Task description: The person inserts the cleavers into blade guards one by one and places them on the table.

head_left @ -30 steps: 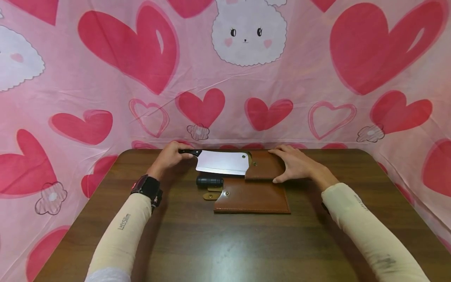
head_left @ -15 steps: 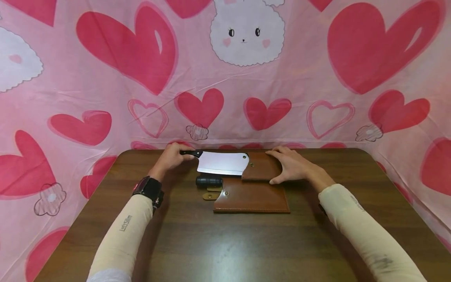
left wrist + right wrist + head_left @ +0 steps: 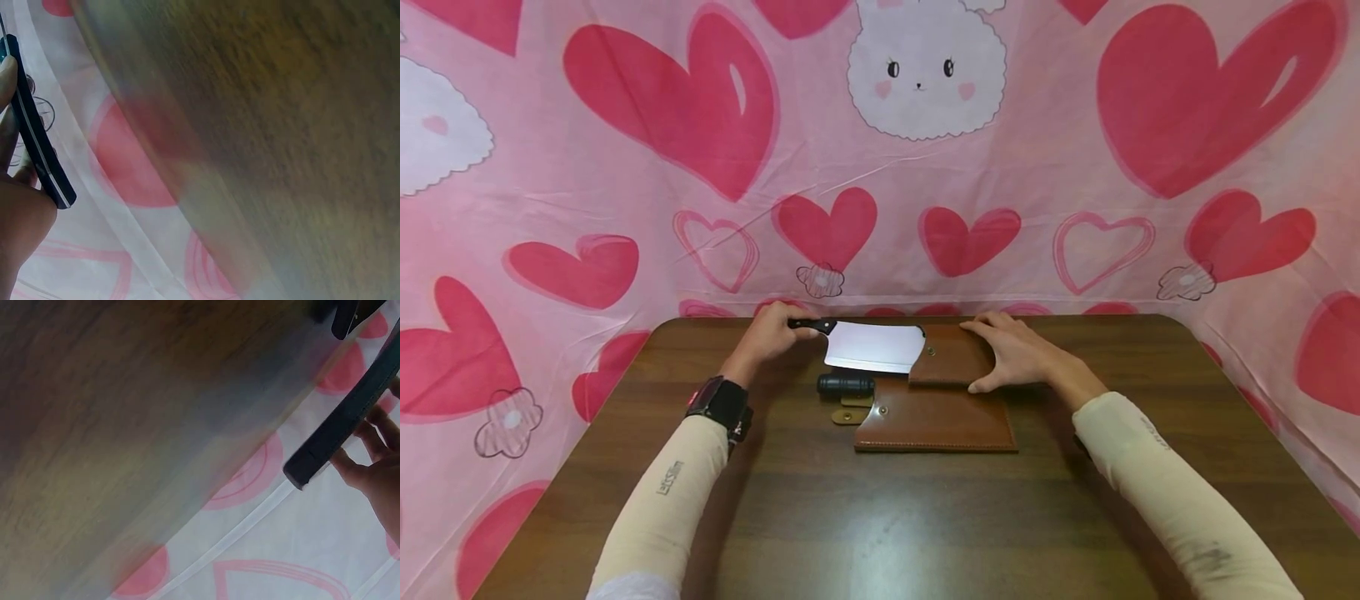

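Observation:
My left hand (image 3: 767, 335) grips the black handle (image 3: 812, 324) of a cleaver (image 3: 874, 346). Its silver blade points right, and the tip end is inside a brown leather sheath (image 3: 953, 354). Most of the blade shows outside. My right hand (image 3: 1018, 352) holds that sheath from its closed right end, thumb on the near edge and fingers on the far edge. In the left wrist view the cleaver's handle (image 3: 39, 134) lies against the fingers. The right wrist view catches the sheath's dark edge (image 3: 344, 419) above the fingers (image 3: 375, 440).
A second brown leather sheath (image 3: 940, 423) lies nearer on the wooden table (image 3: 880, 517), partly under the first. At its left mouth are a black ribbed cylinder (image 3: 846, 384) and a tan snap strap (image 3: 848, 416). A pink heart-print cloth (image 3: 880, 175) hangs behind the table.
The sheath and my right hand have moved slightly left, while the cleaver and left hand have shifted slightly right. More of the blade is inside; its hole is now covered.

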`<state>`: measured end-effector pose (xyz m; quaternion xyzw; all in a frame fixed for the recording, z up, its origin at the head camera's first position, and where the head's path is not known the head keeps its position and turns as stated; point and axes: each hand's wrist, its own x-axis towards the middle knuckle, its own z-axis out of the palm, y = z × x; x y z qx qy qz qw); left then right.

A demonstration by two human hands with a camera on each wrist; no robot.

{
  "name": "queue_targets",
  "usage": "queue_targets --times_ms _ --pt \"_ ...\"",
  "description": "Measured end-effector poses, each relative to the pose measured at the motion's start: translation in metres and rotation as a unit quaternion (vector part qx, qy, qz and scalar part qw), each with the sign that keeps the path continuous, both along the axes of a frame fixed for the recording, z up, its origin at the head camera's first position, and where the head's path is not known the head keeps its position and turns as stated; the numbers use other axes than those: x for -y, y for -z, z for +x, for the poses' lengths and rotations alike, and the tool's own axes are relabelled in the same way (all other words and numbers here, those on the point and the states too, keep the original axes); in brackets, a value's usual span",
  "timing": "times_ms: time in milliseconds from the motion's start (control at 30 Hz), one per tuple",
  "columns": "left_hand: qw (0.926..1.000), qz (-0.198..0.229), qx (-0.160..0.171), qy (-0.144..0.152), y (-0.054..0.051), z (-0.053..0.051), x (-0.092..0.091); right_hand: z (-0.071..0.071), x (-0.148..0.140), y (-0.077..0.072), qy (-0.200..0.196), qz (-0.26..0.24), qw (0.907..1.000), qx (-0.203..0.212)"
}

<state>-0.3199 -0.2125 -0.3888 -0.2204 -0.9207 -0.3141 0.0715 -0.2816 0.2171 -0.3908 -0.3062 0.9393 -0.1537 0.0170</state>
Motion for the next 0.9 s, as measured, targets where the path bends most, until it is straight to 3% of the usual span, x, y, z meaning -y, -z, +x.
queue_targets --times_ms 200,900 --pt "0.9999 0.01 -0.003 0.01 0.002 0.003 -0.005 0.001 0.003 0.001 -0.005 -0.006 1.0 -0.004" --pt "0.9999 0.014 0.007 -0.006 -0.001 0.006 -0.018 0.0 0.019 0.005 -0.024 -0.016 0.9993 -0.026"
